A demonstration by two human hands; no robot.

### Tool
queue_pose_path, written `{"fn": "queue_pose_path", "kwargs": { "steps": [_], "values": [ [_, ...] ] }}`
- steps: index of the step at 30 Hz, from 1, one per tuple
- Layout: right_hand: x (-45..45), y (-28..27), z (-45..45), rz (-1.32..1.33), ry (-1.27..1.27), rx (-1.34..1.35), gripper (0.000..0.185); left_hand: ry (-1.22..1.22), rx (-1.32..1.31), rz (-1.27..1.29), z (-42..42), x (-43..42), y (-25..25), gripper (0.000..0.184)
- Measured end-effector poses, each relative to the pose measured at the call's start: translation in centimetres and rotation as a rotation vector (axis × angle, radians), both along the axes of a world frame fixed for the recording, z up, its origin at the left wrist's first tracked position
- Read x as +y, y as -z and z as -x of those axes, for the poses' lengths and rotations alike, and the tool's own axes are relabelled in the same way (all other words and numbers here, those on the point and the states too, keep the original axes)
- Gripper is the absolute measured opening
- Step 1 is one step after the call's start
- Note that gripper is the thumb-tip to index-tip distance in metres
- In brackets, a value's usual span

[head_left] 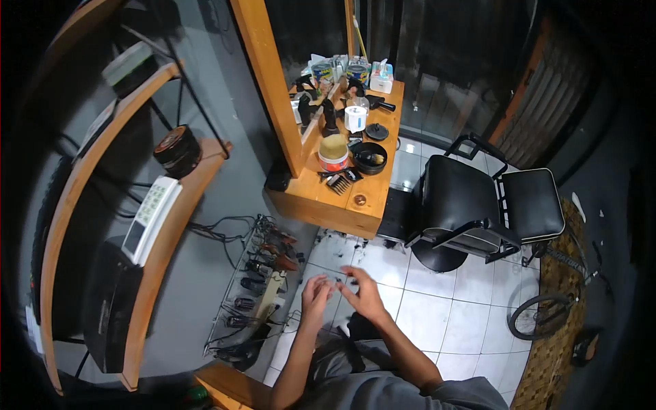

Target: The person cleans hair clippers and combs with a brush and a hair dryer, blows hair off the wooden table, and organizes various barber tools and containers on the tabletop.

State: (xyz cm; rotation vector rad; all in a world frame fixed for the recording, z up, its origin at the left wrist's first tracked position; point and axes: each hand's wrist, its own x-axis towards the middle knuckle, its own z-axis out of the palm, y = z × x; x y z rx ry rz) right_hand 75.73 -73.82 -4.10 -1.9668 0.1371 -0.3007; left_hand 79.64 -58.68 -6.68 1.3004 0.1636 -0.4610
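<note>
Head camera: above white square floor tiles [424,314], a person's left hand [318,292] curls, its grip impossible to tell, beside a right hand [364,297] with thumb and forefinger spread. Dark corded clippers [244,303] sit racked at left, likely to stay sorted; a black plastic comb guard [337,183] lies on the far orange-brown wooden counter [380,195], presumably for quick reach.

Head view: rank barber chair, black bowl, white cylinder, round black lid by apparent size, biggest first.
1. Barber chair, by far
2. Black bowl
3. White cylinder and round black lid: too alike to rank
</note>
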Motion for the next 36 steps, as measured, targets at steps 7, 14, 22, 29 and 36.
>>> {"fn": "queue_pose_path", "kwargs": {
  "steps": [7, 14, 22, 29, 36],
  "values": [
    [-9.6, -1.8, -7.4, 0.156, 0.275, -0.191, 0.068, 0.134, -0.340, -0.212, -6.3, -8.3, -2.6, 0.033],
    [-18.8, -4.9, -18.7, 0.271, 0.239, -0.192, 0.101, -0.050, -0.487, -0.344, -15.4, -19.9, -6.0, 0.046],
    [-24.6, -4.2, -26.9, 0.319, -0.093, -0.123, 0.110, -0.039, -0.530, -0.559, -19.7, -23.2, -6.2, 0.050],
    [-21.7, -6.4, -23.6, 0.287, 0.018, -0.332, 0.100, -0.038, -0.393, -0.479, -17.1, -20.9, -7.7, 0.060],
    [-13.8, -8.7, -15.3, 0.082, -0.261, -0.302, 0.099, -0.274, -0.482, -0.383, -7.4, -13.5, -11.7, 0.068]
  ]
}}
